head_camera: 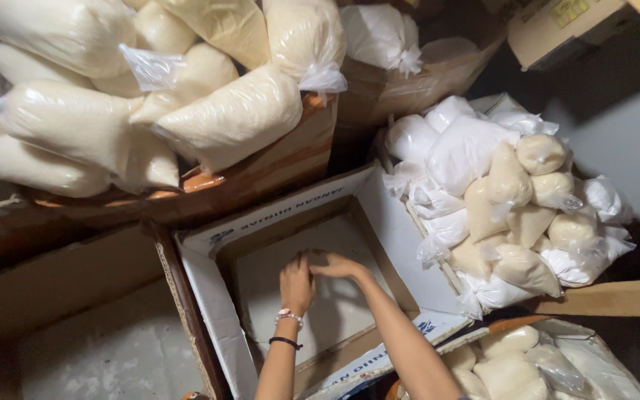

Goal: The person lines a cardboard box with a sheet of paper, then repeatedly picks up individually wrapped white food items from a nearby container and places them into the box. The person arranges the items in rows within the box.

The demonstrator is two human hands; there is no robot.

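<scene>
Both my hands reach down into an open white cardboard box (209,281) in front of me. My left hand (296,283), with a bracelet and a dark band at the wrist, rests on the pale sheet lining the box bottom (275,255). Beside it my right hand (338,265) touches the same sheet, fingertips meeting those of the left. Neither hand holds anything that I can see. The box flaps stand open around them.
A brown box (275,159) heaped with clear bags of pale grain (231,118) stands at the upper left. Another pile of white and beige bags (498,192) lies to the right, with more bags (512,363) at the lower right. A grey floor (112,355) shows at the lower left.
</scene>
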